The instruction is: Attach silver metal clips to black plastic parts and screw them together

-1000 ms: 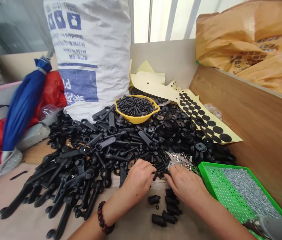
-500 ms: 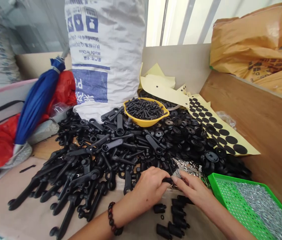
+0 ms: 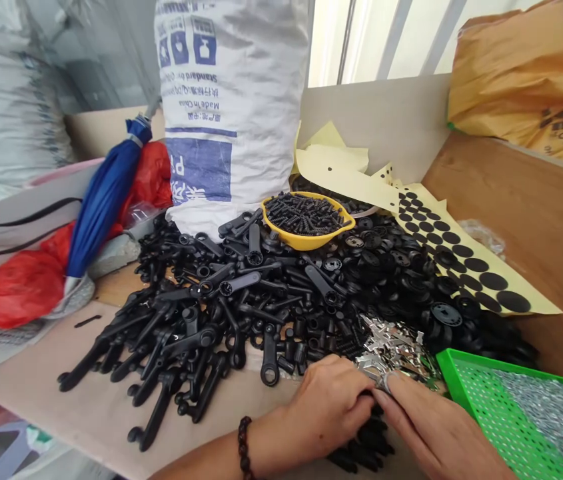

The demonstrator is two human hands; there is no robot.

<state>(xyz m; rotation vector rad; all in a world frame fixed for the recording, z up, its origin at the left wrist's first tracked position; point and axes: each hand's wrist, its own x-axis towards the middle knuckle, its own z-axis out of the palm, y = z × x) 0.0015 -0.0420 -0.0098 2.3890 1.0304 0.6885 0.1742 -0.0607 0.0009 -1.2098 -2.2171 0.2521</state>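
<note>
My left hand [image 3: 328, 407] is closed, thumb and forefinger pinched around a small black plastic part [image 3: 367, 393] that is mostly hidden. Close against it, my right hand [image 3: 431, 417] is closed too, its thumb and fingertips meeting the left fingers at the same part. Something silvery shows at the right forefinger; I cannot tell whether it is a ring or a metal piece. Just beyond the fingertips lies a heap of small shiny metal pieces [image 3: 394, 347]. Several short black cylindrical parts [image 3: 366, 447] lie beneath my hands, partly covered by them.
Black crank-like arms [image 3: 201, 333] spread over the left and middle. Behind them stand a yellow bowl [image 3: 306, 240] of black screw-like parts and a white sack [image 3: 241, 100]. Black discs [image 3: 386, 267] are piled at the right, near a green tray [image 3: 466, 393] holding small metal pieces.
Both hands have come nearer to me and stay together, now covering more of the short black cylinders. More of the metal heap shows. The whole view has shifted slightly.
</note>
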